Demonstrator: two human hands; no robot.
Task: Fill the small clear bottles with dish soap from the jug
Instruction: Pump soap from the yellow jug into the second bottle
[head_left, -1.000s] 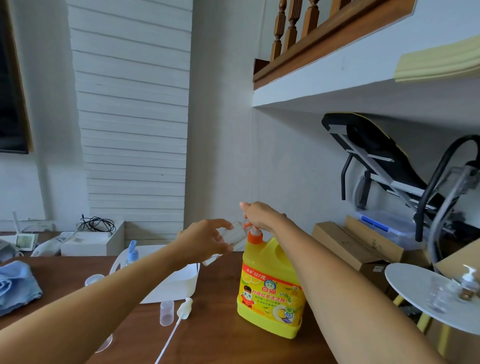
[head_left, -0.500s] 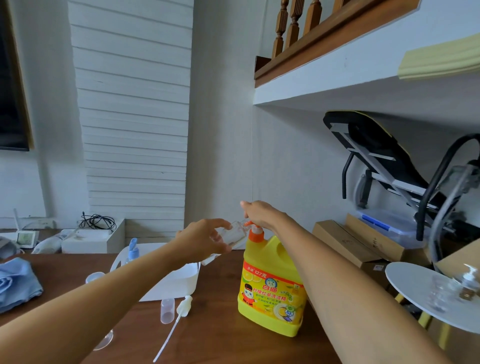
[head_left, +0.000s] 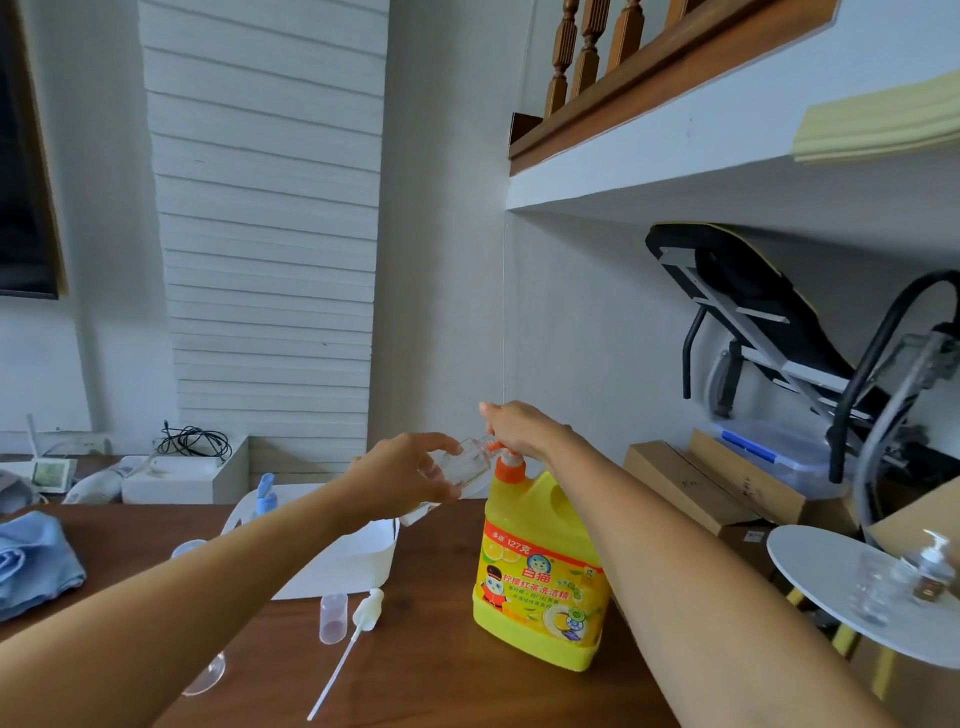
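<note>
A yellow dish soap jug (head_left: 540, 577) with an orange pump neck stands on the brown table (head_left: 426, 670). My right hand (head_left: 519, 428) rests on top of the jug's pump head, fingers stretched over it. My left hand (head_left: 410, 480) grips a small clear bottle (head_left: 462, 465), tilted with its mouth at the pump spout. A loose white pump with a long tube (head_left: 358, 629) and a small clear cap (head_left: 333, 618) lie on the table in front of the jug.
A white tub (head_left: 358, 558) holding a blue-topped bottle (head_left: 266, 496) stands behind my left arm. A blue cloth (head_left: 31, 561) lies at the far left. On the right, a round white stand (head_left: 810, 571) carries a pump bottle (head_left: 932, 566) and clear bottles. Cardboard boxes (head_left: 691, 486) sit beyond the jug.
Both hands have stayed at the pump and the bottle; only the view has shifted slightly.
</note>
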